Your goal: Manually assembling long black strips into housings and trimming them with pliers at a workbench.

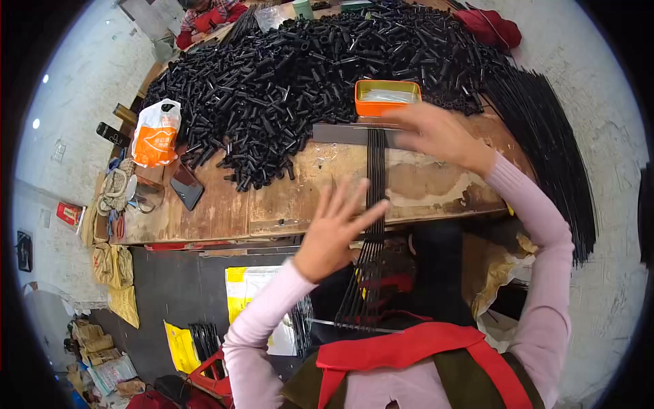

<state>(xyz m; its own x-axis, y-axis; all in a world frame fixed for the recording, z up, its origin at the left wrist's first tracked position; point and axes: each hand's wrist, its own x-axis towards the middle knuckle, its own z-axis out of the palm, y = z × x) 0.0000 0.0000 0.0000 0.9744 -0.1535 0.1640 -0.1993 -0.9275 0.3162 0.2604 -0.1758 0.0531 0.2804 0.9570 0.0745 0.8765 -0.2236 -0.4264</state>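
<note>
My left hand (334, 238) hovers over the table's front edge with its fingers spread and nothing visible in them. Just right of it, a row of thin black rods (376, 163) runs from a grey bar (340, 133) across the tabletop and down toward my lap, where the lower ends fan out. My right hand (443, 136) is raised beside the bar, its fingers smeared by motion. Close behind that hand stands an orange rectangular tin (381, 109) with thin clear strips inside.
A large heap of short black tubular parts (306, 68) covers the back of the wooden table (231, 204). Long black rods (545, 129) hang off its right side. A phone (187, 187) and a white-and-orange bag (158, 133) lie left. Another person (208, 17) sits at the far left.
</note>
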